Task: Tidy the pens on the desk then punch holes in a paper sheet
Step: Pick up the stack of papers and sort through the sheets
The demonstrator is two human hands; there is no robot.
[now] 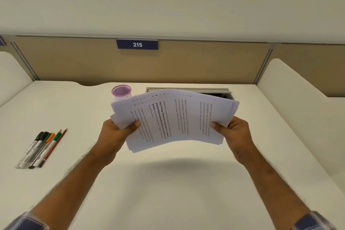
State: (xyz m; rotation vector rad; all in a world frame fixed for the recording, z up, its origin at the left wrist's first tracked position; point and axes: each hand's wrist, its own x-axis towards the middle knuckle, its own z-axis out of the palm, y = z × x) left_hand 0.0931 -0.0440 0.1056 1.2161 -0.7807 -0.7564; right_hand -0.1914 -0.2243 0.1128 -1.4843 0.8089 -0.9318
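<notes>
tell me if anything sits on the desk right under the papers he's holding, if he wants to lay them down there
Nothing visible does. Both the left hand and right hand hold the paper stack above bare desk, where only its shadow falls. The pens lie off to the left, and the pink mesh cup stands behind the stack.

A sheaf of printed white paper sheets (173,117) is held above the pale desk (168,192). A row of markers and pencils (42,148) is laid at its left. A pink mesh pen cup (121,92) is set behind.
</notes>
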